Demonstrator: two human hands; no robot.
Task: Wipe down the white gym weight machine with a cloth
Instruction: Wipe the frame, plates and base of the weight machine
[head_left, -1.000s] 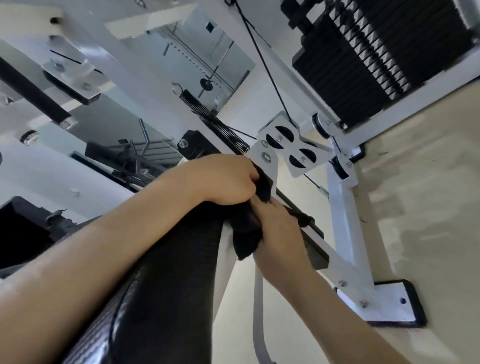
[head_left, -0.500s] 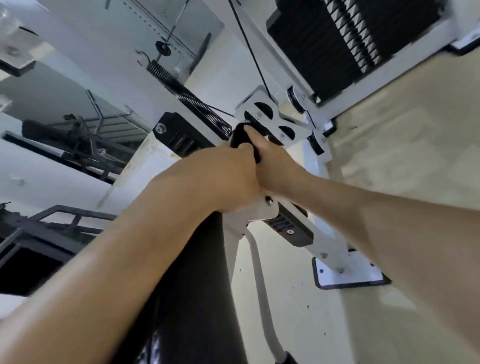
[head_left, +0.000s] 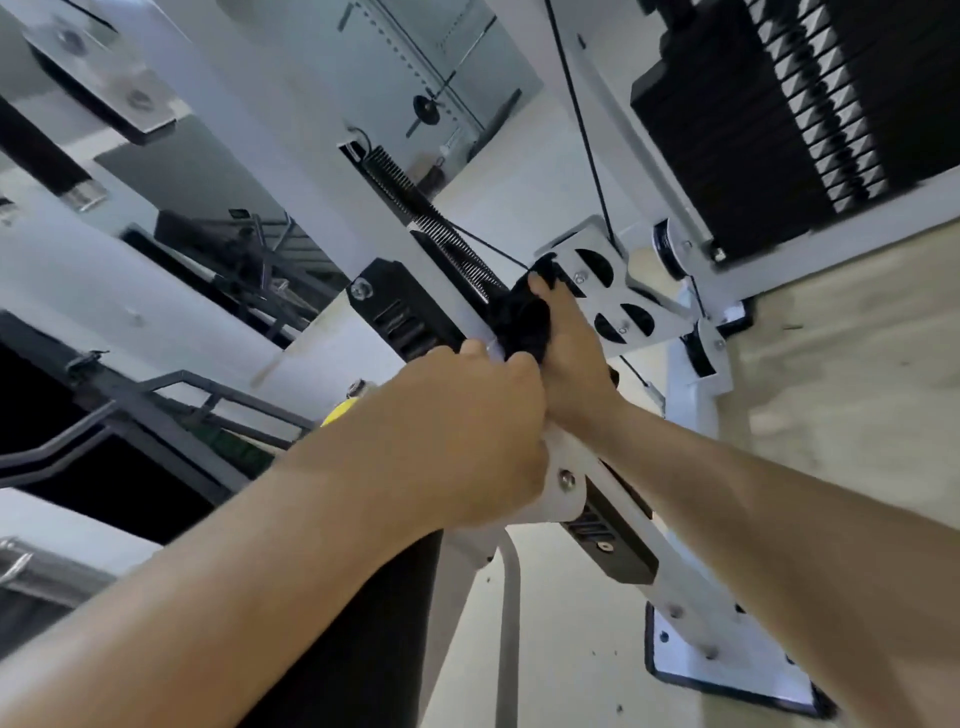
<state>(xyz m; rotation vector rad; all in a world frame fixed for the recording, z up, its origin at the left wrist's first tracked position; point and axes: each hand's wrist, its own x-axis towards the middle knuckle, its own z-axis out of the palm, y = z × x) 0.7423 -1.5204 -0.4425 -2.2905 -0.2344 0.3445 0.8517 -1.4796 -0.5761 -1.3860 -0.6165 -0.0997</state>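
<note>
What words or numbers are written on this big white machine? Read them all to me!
No text can be read here.
On the black weight stack: pale marks along the plates, too blurred to read as numbers.
On the white gym weight machine: no label shows.
On the black cloth in the right hand: nothing written.

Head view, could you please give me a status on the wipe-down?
Right hand grips black cloth on white frame. Left hand curled beside it, hold unclear. Pulley plate directly ahead.
</note>
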